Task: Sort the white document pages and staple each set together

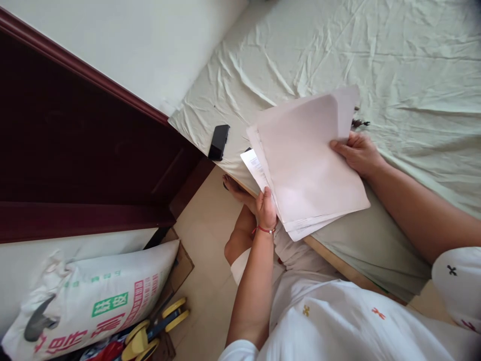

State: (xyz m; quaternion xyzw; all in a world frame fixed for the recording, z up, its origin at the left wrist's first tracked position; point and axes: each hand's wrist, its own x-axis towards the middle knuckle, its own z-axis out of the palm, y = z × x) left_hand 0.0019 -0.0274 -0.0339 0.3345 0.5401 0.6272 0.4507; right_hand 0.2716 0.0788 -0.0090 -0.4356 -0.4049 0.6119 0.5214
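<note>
Papers point(308, 170): a loose stack of pale sheets, held up between both hands above the near edge of the bed; the top sheet shows a blank face and bends at its upper right corner, while a narrow strip of printing shows on a sheet jutting out at the left.
Left hand point(266, 209): closed on the lower left edge of the papers, thumb up; the fingers behind are hidden.
Bracelet point(266, 230): a thin red band with a pale bead, round the left wrist.
Right hand point(358, 152): pinching the right edge of the papers, thumb flat on the top sheet, the other fingers mostly behind it.
Bed point(413, 75): spread with a wrinkled pale green cover, a wooden board along its near edge.
Phone point(219, 142): lying dark on the bed's left corner, apart from the papers.
Small dark thing point(361, 123): on the cover just beyond the right hand, too small to make out.
Sack point(112, 291): white with red and green lettering, slumped at lower left below the dark red door point(82, 125).
</note>
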